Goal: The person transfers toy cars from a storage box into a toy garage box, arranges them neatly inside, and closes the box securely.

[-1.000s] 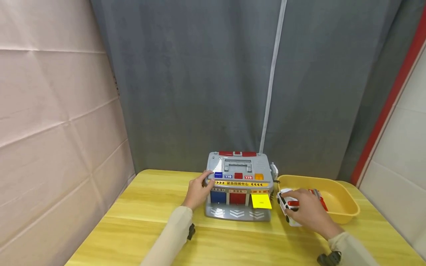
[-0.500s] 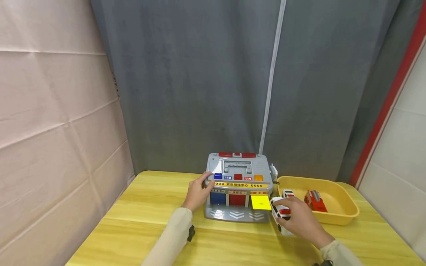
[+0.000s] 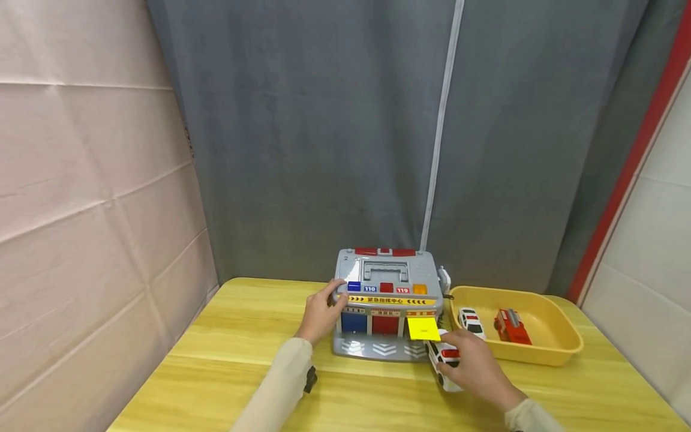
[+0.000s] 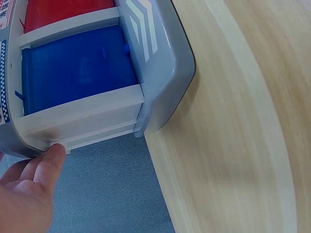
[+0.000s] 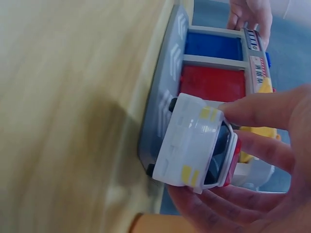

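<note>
A grey toy garage (image 3: 385, 350) has a carry handle on its roof, blue and red doors that are down and a yellow door (image 3: 423, 329) raised outward. My left hand (image 3: 320, 312) grips its upper left front corner; in the left wrist view, the fingers (image 4: 51, 162) touch its side wall. With my right hand (image 3: 475, 363) I hold a white toy car (image 3: 444, 363) with a red roof light by its sides. The car is at the garage's front right, just below the yellow door. The right wrist view shows its white end (image 5: 187, 141) with yellow marks.
A yellow bin (image 3: 545, 354) stands right of the garage. Inside are a red toy fire truck (image 3: 511, 327) and another white toy car (image 3: 471, 323). The wooden table (image 3: 259, 336) meets a grey curtain (image 3: 302, 150) behind.
My right hand has carried the white toy car leftward, from beside the bin to the garage's front right corner. The left hand has stayed at its corner.
</note>
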### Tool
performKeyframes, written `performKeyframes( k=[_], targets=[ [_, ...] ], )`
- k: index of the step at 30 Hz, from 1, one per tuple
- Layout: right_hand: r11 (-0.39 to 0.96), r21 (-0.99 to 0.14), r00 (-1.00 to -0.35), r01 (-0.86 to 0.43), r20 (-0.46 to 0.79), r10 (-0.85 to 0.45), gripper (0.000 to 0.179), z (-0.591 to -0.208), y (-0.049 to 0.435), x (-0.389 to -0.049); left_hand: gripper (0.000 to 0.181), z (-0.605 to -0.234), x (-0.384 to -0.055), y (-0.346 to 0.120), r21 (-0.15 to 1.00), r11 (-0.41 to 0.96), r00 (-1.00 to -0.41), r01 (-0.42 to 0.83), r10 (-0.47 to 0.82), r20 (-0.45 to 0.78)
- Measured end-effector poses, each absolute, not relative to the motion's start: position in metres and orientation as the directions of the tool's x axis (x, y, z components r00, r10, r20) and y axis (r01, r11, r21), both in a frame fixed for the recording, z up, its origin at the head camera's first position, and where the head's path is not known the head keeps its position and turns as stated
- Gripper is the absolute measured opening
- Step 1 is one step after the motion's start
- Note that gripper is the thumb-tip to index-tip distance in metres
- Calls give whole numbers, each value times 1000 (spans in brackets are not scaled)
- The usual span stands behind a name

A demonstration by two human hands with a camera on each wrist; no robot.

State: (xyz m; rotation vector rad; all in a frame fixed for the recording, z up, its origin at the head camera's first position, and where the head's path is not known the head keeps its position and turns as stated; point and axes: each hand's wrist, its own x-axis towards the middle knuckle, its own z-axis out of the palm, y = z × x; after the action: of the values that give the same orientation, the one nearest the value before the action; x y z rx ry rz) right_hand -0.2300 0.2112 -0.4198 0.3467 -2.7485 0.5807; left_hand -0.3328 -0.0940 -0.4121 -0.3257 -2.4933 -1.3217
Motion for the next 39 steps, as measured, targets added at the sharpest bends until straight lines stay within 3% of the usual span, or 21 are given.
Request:
performKeyframes(
  k=[20,24,32,39],
  targets=[
    [845,-450,-916,-289,385,-108,54,-440,204,-228,36,-415,-336,-95,762,545,-922,350,56,383],
    [830,-489,-933,-269,346,-98,58,-441,204,-229,36,-416,-336,-95,759,545,-919,356,57,390],
    [778,-590,-964,-214,256,-71,70,-446,203,-236,36,-416,-336,-95,767,539,-924,348,58,379],
    [753,-644,-984,-135,178,-24,99,-451,200,-243,36,-417,-336,-94,772,531,-924,349,59,377]
  ],
)
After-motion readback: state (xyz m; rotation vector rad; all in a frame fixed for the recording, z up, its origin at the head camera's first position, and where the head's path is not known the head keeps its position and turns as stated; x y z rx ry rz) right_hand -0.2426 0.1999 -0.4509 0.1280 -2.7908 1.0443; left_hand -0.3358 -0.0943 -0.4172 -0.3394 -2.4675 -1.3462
